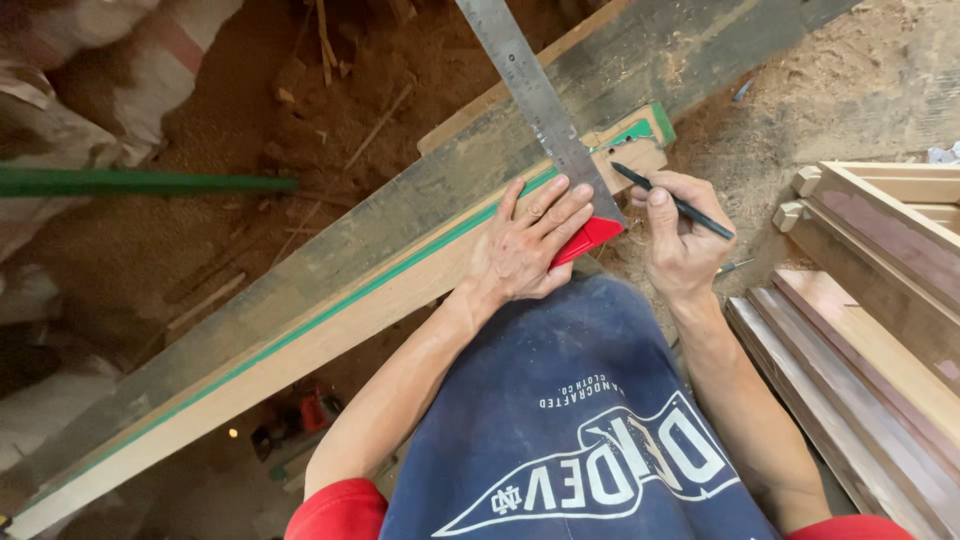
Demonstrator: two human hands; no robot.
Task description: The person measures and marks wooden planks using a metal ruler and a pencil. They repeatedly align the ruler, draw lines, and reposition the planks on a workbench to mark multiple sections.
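Our right hand (pixel 680 235) holds a dark pencil (pixel 672 200) with the fingers closed around it, and the tip of the pencil comes just beside the edge of the steel blade of the square (pixel 535 95), over the end of the long wooden plank (pixel 330 325). Our left hand (pixel 525 245) lies flat with the fingers spread open; they press on the blade and on the red stock of the square (pixel 588 238), which sits against the near edge of the plank. So the square is under the left fingers and touching them, and the plank is under both hands. We judge that the square is already placed and held, and the marking is now being done; whether a line is already drawn we cannot tell, because the hands hide that place. A green stripe (pixel 300 335) runs along the plank. To the right, near our arm, lie stacked wooden frames (pixel 880 330), and sawdust covers the ground (pixel 330 110).
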